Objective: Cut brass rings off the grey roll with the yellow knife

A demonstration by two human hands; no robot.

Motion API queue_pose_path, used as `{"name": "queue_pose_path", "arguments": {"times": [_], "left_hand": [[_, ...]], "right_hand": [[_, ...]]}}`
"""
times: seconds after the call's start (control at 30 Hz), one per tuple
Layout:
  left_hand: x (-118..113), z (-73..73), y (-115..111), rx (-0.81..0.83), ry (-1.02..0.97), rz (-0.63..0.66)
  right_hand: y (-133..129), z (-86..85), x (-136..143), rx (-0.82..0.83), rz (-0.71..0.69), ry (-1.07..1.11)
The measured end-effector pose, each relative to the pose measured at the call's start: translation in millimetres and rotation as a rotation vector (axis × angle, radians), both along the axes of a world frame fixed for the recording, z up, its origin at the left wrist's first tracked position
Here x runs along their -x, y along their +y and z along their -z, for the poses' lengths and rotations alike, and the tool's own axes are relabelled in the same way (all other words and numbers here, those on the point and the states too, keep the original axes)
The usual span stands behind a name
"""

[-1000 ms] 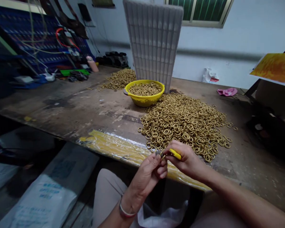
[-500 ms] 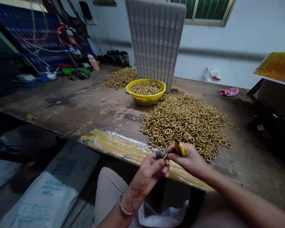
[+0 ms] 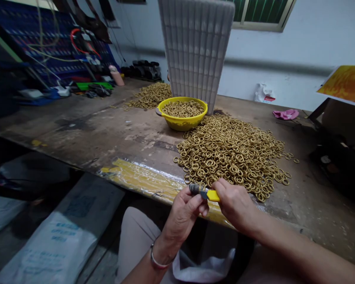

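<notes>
My left hand [image 3: 185,209] is closed in a pinch around a small brass-coloured ring [image 3: 201,186], which is partly hidden. A dark grey wrapping [image 3: 194,189] sits at the tip of its index finger. My right hand [image 3: 235,201] grips a yellow utility knife [image 3: 213,195] by its handle. The knife's blade points left and lies against or very close to the ring and the left fingertips; exact contact cannot be made out. Just beyond both hands spreads a large pile of similar rings [image 3: 230,152] on the worktable [image 3: 106,130].
A yellow basin [image 3: 182,125] full of rings stands behind the pile, before a tall grey ribbed panel [image 3: 197,51]. Another ring heap [image 3: 154,94] lies behind left. Clear film over yellow tape [image 3: 144,177] covers the front edge. A pink cloth [image 3: 285,114] lies at right.
My right hand has turned the knife from pointing up to pointing left, bringing its blade to the ring. My right fingers have left the ring; my left hand still holds it.
</notes>
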State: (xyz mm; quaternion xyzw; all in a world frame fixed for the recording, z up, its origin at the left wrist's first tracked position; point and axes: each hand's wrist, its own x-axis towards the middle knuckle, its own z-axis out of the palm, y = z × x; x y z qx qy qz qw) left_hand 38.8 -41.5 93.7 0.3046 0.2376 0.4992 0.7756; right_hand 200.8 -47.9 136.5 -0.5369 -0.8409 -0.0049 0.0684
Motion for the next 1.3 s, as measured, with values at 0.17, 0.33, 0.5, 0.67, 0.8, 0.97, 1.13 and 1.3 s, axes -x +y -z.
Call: {"name": "queue_pose_path", "arguments": {"times": [0.17,0.33,0.5,0.67,0.8,0.97,1.13,1.3], "left_hand": [[1.3,-13.5,-7.4,-0.041,0.007,-0.001],[22.3,-8.8,-18.4,-0.183,0.227,0.209],[43.8,23.4,-31.5,-0.283,0.769,0.460],[56.0,47.1,-40.2,-0.611,1.422,0.531],[56.1,56.7,-34.6,-0.730,1.575,0.539],[48.3,53.1,-30.9,-0.778,1.490,0.538],[43.9,37.2,-27.2,-0.629,1.073,0.388],[25.6,23.3,-8.3,-0.311,0.791,-0.030]], "right_hand": [[18.1,6.9,-17.8,0.131,0.192,-0.101],[35.3,18.8,-38.8,0.231,0.343,0.121],[39.0,25.3,-19.4,0.232,0.086,0.201],[41.7,27.5,-3.1,0.236,0.107,-0.155],[45.7,36.2,-6.4,0.228,0.089,-0.298],[49.4,43.5,-16.1,0.207,0.103,-0.233],[43.6,28.5,-26.6,0.277,0.294,0.535],[31.1,10.8,-25.3,0.768,0.348,1.220]]}}
